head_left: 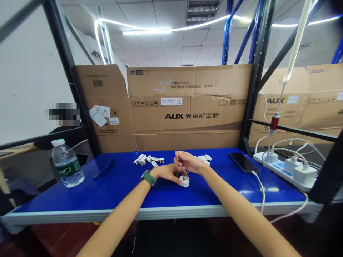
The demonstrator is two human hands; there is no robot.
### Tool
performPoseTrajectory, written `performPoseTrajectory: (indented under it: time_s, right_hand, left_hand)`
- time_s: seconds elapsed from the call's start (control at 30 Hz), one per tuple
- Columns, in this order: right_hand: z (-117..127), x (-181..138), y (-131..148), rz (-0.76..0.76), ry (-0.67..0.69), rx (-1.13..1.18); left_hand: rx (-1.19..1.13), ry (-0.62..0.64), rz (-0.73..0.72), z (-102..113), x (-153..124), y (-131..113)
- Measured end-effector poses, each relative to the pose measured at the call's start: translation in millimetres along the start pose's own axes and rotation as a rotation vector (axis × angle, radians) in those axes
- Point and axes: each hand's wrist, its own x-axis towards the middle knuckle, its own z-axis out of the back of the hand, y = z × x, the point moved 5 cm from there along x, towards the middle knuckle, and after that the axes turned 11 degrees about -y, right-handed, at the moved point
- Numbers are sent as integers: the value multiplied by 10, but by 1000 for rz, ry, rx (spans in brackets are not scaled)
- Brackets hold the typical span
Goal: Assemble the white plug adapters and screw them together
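Left of the middle of the frame, in a loose group of small white plastic plug parts with brass-coloured pins [142, 159]: probably hard, light, and ready to roll or tip because of the pins. Just below the middle of the frame, on the smooth blue tabletop [120, 194], between both hands: a small rounded white plastic plug piece with metal on its upper side [184, 182]. By look, very light and stiff, not soft under the fingers; a little slippery, perhaps, on so glossy a surface. Not very fragile in the shell, but with small metal parts easy to disturb. Best to take hold by the outer side walls, low down, leaving the upper side free. Farther right, behind the wrist, in a group of flat white plastic pieces [205, 158]: likely thin, light, better pinched at the edge.

For the left hand [168, 172], with a green-strapped watch [148, 177] on the wrist: clamped on the plug piece, thumb against its left side, other fingers partly hidden. For the right hand [189, 162], directly above: fingers curled closely, fingertips toward the piece. Impossible to tell whether holding a small tool or only touching.
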Motion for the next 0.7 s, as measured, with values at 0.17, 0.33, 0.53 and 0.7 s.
performPoseTrajectory:
  time_s: [0.17,0.33,0.53,0.7]
  right_hand:
    - [19,-7,32,56,3,-60]
    - [-1,-12,41,39,15,-40]
    - [-1,-16,63,67,11,4]
    - [43,-14,55,82,5,17]
  left_hand:
    - [7,10,38,3,2,12]
    - [-25,5,12,8,-4,-16]
    - [-56,-9,17,13,-10,-50]
    - [-92,-7,5,20,-23,-127]
